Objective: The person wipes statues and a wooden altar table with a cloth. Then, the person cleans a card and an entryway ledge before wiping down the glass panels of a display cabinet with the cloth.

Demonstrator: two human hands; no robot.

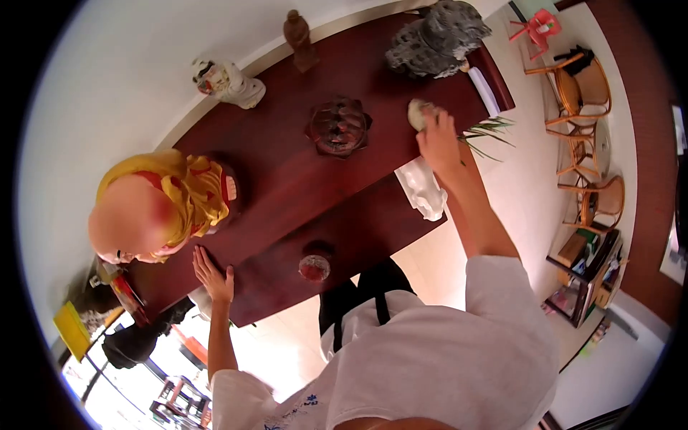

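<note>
Reference landmark: the dark brown, lotus-shaped carving [340, 127] on the upper level of the dark red wooden bench [276, 168].

Right hand [438, 140]: positioned to the right of the carving. Its bent fingertips contact a small, pale, rounded piece of soft-looking material [418, 115]. The underside of the fingers is hidden; whether they clamp the piece or only press on it cannot be told.

Left hand [213, 276]: positioned to the left of the carving and nearer the body. The palm faces down on the bench, the thumb stands apart from the fingers, and nothing is gripped.

Key relation: the pale piece lies to the right of the carving, apart from it, at the far-left side of the right fingertips. Its long axis appears to run from far left to near right. Of the 2 hands, the right is nearer.

Surrounding items: the rugged grey rock-like ornament [438, 39] stands beyond the piece, to the far right of the carving. The glossy white sculpted object [421, 188] is to the near right of the carving. The large seated figure in a yellow robe [193, 190] is to the left of the carving, beside the left hand.
</note>
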